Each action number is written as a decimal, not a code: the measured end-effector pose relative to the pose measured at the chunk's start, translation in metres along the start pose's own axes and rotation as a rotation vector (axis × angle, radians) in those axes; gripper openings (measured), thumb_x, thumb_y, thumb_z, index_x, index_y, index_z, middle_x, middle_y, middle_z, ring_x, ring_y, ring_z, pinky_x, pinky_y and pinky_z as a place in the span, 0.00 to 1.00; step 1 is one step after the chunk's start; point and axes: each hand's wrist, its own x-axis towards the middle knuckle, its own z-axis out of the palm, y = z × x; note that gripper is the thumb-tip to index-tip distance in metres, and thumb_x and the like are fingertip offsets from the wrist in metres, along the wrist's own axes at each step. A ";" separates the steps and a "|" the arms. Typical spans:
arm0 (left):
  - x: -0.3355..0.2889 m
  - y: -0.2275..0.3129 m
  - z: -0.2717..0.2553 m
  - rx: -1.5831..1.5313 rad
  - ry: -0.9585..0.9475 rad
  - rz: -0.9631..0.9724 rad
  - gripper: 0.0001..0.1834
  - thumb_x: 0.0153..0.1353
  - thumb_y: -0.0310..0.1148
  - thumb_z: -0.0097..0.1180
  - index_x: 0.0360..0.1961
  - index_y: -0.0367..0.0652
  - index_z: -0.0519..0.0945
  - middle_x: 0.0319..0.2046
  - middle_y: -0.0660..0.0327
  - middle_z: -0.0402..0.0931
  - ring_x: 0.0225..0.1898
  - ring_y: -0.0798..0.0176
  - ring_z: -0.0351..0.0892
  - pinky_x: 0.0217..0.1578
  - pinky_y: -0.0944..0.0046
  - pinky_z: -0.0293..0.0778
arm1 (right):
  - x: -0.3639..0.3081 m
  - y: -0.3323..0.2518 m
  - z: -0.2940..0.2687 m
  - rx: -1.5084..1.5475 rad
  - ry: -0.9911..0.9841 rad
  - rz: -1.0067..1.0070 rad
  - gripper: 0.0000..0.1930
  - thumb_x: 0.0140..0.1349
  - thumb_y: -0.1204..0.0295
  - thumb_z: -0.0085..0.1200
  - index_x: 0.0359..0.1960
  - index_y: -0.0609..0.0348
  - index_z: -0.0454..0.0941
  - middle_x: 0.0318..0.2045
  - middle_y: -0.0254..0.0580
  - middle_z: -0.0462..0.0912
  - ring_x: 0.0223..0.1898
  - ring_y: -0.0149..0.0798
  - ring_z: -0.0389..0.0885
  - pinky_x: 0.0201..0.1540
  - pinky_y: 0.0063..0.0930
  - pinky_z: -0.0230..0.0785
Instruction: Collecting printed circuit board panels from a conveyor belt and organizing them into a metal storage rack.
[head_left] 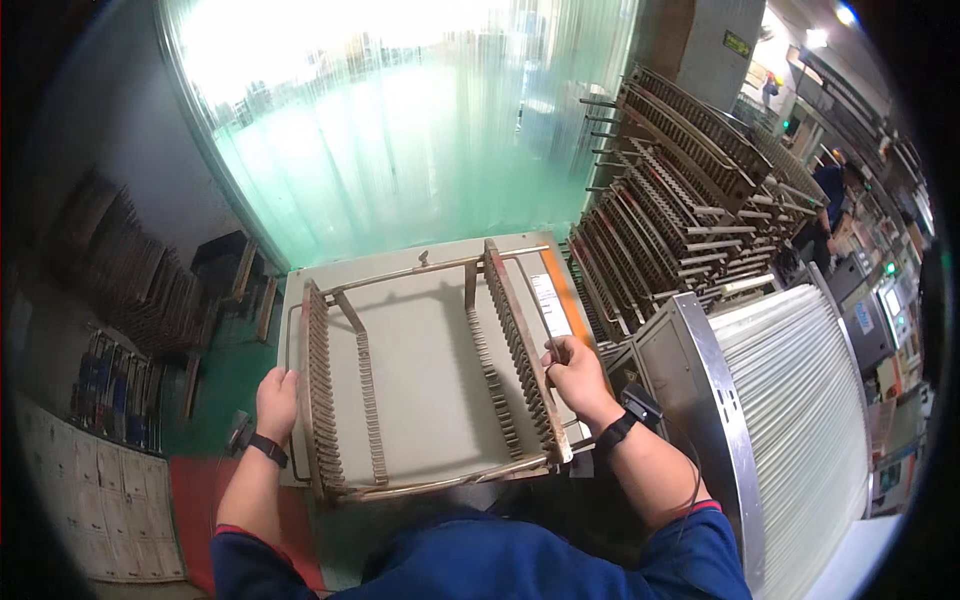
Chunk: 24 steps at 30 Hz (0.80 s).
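A brown metal slotted rack with comb-like toothed sides lies over a pale grey cabinet top. Its two long toothed rails run away from me, joined by round bars at the near and far ends. My left hand is closed on the thin side handle at the rack's left; its fingertips are partly hidden. On the other side, my right hand grips the right side handle, thumb uppermost. Inner toothed strips show between the rails, and no boards sit in the slots.
Similar racks are piled high at the right, rods jutting out. Closer stands a metal-framed holder packed with white sheets. More racks line the left wall. A translucent green strip curtain hangs behind; another person stands far right.
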 end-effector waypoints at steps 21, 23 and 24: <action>0.060 0.045 -0.045 0.093 0.036 0.340 0.25 0.71 0.40 0.58 0.61 0.34 0.74 0.53 0.45 0.79 0.52 0.44 0.79 0.56 0.51 0.75 | -0.248 -0.035 -0.239 -0.802 1.092 -0.324 0.23 0.69 0.68 0.53 0.64 0.62 0.69 0.57 0.56 0.75 0.61 0.56 0.71 0.66 0.43 0.62; 0.048 0.101 -0.036 0.057 0.027 0.462 0.27 0.70 0.43 0.57 0.60 0.31 0.75 0.56 0.42 0.75 0.55 0.43 0.76 0.58 0.51 0.72 | -0.313 -0.030 -0.286 -0.828 1.433 -0.253 0.26 0.68 0.68 0.53 0.66 0.63 0.65 0.61 0.57 0.72 0.63 0.55 0.69 0.68 0.43 0.59; 0.039 0.127 -0.028 0.038 0.035 0.485 0.27 0.71 0.43 0.56 0.60 0.31 0.74 0.59 0.41 0.73 0.57 0.44 0.75 0.58 0.51 0.71 | -0.346 -0.029 -0.309 -0.799 1.609 -0.206 0.28 0.68 0.68 0.54 0.68 0.64 0.64 0.62 0.58 0.71 0.64 0.56 0.68 0.69 0.43 0.58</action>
